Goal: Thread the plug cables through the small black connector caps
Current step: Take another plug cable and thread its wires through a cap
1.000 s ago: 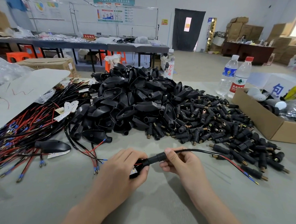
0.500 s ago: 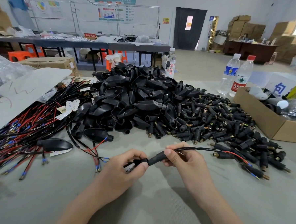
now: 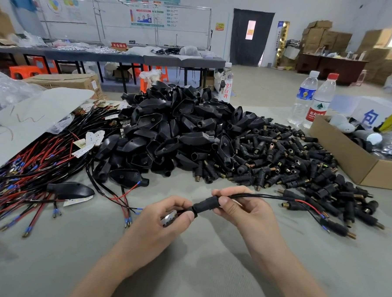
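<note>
Left hand (image 3: pixel 164 217) and right hand (image 3: pixel 244 210) pinch a small black tubular connector cap (image 3: pixel 204 206) on a thin black cable (image 3: pixel 263 195); heaped glossy black plastic shells (image 3: pixel 175 133) lie beyond on the grey table (image 3: pixel 206 273).

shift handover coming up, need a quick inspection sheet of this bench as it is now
surface: grey cloth-covered table, mostly covered.
job's things: small black connector cap on thin black cable; heap of loose black caps.
clutter: pile of black plastic housings, two clear water bottles, open cardboard box.
grips: left hand and right hand pinch the cap.
cables: red and black wire bundle at left.
surroundings: stacked brown cartons.
</note>
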`<state>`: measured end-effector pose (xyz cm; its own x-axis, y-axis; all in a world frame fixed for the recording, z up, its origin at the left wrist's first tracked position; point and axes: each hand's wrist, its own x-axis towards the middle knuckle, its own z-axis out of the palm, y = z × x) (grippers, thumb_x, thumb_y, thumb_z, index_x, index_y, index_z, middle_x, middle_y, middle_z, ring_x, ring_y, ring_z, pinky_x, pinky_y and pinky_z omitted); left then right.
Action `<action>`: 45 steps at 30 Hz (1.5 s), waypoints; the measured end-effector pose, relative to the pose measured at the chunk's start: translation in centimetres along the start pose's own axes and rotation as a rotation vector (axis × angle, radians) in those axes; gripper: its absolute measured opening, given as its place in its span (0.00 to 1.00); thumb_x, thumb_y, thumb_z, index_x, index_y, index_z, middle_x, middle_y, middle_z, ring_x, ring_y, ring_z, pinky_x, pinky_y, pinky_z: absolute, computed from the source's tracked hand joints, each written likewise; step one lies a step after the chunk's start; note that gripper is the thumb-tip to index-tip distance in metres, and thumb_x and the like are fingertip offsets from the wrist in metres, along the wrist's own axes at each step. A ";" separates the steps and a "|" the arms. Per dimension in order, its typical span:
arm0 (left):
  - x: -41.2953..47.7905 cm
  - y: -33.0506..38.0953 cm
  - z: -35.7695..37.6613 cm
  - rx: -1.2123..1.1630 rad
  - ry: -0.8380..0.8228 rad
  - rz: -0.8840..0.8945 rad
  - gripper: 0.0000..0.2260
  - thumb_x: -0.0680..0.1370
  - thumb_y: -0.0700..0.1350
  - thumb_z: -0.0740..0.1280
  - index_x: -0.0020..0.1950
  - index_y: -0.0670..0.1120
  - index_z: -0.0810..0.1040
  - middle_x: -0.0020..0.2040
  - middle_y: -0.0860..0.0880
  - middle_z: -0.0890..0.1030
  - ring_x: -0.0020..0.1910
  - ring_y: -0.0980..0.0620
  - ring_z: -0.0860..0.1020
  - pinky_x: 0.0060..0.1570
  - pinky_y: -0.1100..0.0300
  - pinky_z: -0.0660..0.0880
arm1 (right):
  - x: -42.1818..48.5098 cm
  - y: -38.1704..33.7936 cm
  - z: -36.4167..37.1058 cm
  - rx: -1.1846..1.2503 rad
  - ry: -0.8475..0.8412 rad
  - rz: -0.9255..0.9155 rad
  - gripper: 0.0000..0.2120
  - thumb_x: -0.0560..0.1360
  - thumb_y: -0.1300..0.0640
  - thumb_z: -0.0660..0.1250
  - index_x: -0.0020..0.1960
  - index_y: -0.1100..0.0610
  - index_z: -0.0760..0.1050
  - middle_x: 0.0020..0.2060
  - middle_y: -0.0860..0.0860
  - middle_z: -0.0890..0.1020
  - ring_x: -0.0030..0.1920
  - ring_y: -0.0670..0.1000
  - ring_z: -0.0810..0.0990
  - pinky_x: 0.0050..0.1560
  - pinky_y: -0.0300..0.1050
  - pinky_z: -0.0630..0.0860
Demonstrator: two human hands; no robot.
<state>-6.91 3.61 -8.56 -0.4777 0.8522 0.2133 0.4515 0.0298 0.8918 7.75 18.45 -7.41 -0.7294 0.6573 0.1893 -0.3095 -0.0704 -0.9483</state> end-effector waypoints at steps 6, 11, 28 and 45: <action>-0.1 0.1 0.2 0.058 0.056 0.039 0.14 0.74 0.59 0.66 0.56 0.56 0.78 0.45 0.52 0.82 0.43 0.52 0.79 0.45 0.61 0.73 | -0.1 0.1 0.3 0.042 0.003 0.027 0.04 0.71 0.57 0.72 0.43 0.50 0.84 0.52 0.55 0.86 0.55 0.53 0.85 0.52 0.40 0.81; -0.2 0.3 0.2 0.088 0.080 0.060 0.14 0.73 0.60 0.66 0.54 0.56 0.78 0.40 0.51 0.80 0.37 0.51 0.76 0.37 0.70 0.69 | -0.1 0.2 0.2 0.077 0.004 0.055 0.04 0.70 0.57 0.72 0.44 0.51 0.84 0.53 0.56 0.86 0.56 0.54 0.85 0.52 0.41 0.81; -0.3 -0.2 -0.3 0.243 0.010 0.053 0.12 0.73 0.61 0.65 0.54 0.60 0.78 0.44 0.56 0.82 0.43 0.52 0.80 0.45 0.56 0.75 | -0.2 0.2 0.0 -0.130 -0.025 0.063 0.12 0.78 0.64 0.68 0.46 0.48 0.84 0.48 0.54 0.87 0.52 0.52 0.86 0.53 0.40 0.80; -0.3 1.7 -0.6 -0.360 -0.227 -0.097 0.13 0.77 0.56 0.66 0.52 0.49 0.82 0.47 0.47 0.84 0.39 0.51 0.78 0.37 0.60 0.73 | -1.1 -1.9 1.8 -0.043 0.087 -0.090 0.06 0.70 0.53 0.71 0.46 0.49 0.84 0.44 0.58 0.85 0.45 0.50 0.85 0.45 0.39 0.81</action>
<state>-6.44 3.11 -6.84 -0.3091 0.9489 0.0640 0.1020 -0.0338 0.9942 8.05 16.52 -5.33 -0.6440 0.7221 0.2527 -0.3434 0.0223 -0.9389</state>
